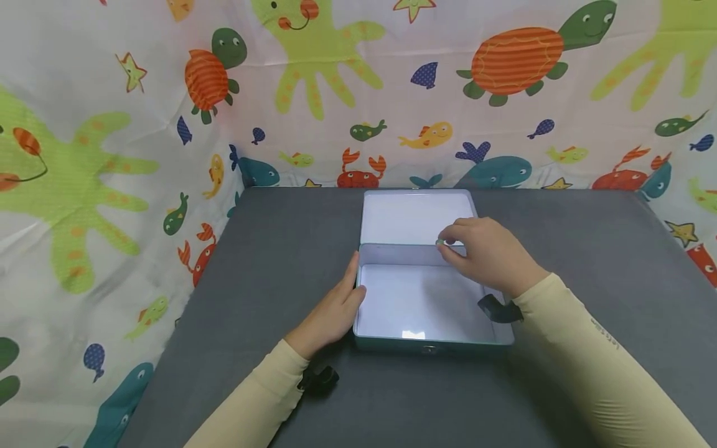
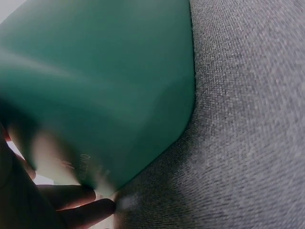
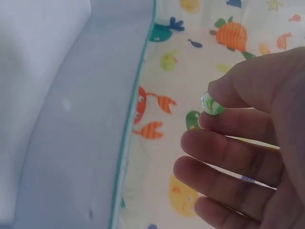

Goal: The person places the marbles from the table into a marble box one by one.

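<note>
A green box (image 1: 392, 341) with a white inside stands on the grey table, its hinged lid (image 1: 414, 214) laid back towards the far edge. Between thumb and forefinger, my right hand (image 1: 484, 255) pinches a small clear marble (image 3: 212, 103) with green swirls, above the box's back right part near the hinge. Its other fingers are spread and slightly bent in the right wrist view. My left hand (image 1: 334, 308) holds the box's left side, thumb over the rim and fingers along the outer wall. In the left wrist view the green wall hides part of those fingers (image 2: 90, 212).
Grey cloth (image 1: 269, 249) covers the table around the box. A curtain (image 1: 330, 87) printed with sea animals hangs behind and at the left. Black wrist mounts (image 1: 498, 309) sit on both sleeves, the right one over the box's right rim.
</note>
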Demonstrator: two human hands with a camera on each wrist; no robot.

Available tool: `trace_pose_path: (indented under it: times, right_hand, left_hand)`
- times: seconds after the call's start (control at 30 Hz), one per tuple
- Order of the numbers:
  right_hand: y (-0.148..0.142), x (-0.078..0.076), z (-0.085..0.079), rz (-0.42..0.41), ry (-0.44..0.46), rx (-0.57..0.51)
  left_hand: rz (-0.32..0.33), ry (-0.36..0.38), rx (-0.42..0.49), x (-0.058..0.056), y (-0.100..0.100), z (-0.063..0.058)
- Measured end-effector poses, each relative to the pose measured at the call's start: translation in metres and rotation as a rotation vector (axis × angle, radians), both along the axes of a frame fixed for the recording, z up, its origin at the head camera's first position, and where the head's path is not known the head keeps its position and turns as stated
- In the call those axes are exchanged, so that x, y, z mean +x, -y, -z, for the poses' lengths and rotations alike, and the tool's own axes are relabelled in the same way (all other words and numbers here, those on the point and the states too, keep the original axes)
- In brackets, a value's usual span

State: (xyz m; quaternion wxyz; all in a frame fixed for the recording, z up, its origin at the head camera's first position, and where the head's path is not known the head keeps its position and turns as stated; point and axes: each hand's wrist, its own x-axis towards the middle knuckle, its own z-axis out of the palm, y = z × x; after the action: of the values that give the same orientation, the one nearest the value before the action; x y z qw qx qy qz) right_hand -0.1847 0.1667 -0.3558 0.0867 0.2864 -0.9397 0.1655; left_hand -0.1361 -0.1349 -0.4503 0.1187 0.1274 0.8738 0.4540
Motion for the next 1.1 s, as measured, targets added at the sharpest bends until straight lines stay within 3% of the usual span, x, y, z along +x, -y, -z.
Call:
trace_pose_path:
  times: [0.17, 0.57, 1.1]
  right_hand:
    - [0.014, 0.001, 0.005, 0.009, 0.072, -0.001]
    - [0.038, 0.001, 0.029, -0.106, 0.067, -0.002]
    - [0.059, -0.009, 0.050, -0.211, 0.219, 0.153]
  left_hand:
    - [0.002, -0.010, 0.001, 0.000, -0.002, 0.000]
    - [-0.020, -0.015, -0.028, 0.000, -0.005, 0.003]
    - [-0.055, 0.006, -0.045, 0.001, -0.002, 0.001]
